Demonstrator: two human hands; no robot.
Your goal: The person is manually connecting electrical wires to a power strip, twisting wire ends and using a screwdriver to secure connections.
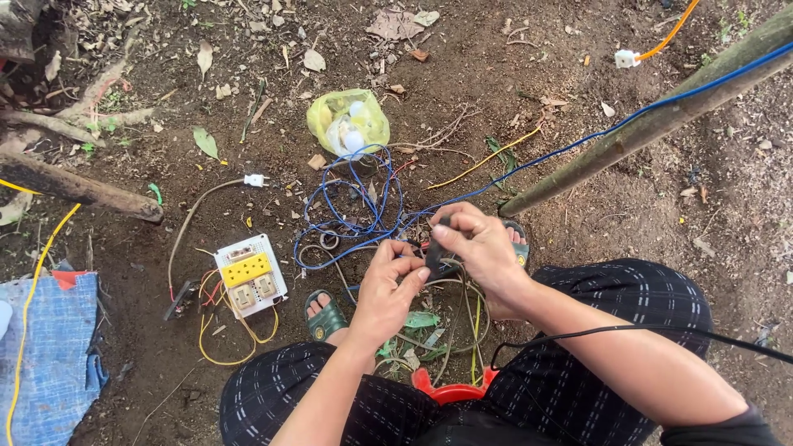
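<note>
Head view, looking down at bare soil. Far left: blue woven sheet (49,347) with a yellow cord (33,272) running across it. Next over: white socket board (250,275) with yellow and beige outlets, face up on the dirt, loose yellow and red wires curling from its lower edge, well apart from both hands. Beyond, near the top: yellow plastic bag (348,120) with pale round things inside, just above a tangle of blue wire (355,211).

Centre: left hand (382,291), fingers curled, fingertips pressed on thin wire beside the small dark part (436,254); whether pinching a bare end, cannot tell. Just right: right hand (481,248), thumb and fingers closed around that dark part, held above the feet in green sandals (324,318), with looped wires below and a red plastic rim (450,388) between the knees.

For a clean job here, probably best: keep the dark part steady in the right-hand grip, feed the wire end with the left fingertips only, hold slack loops off the soil, keep the blue strands clear of the working end. Far right: slanted pole (652,124) with blue cable (677,97) along it, and a black cable (628,332) across the right forearm.
</note>
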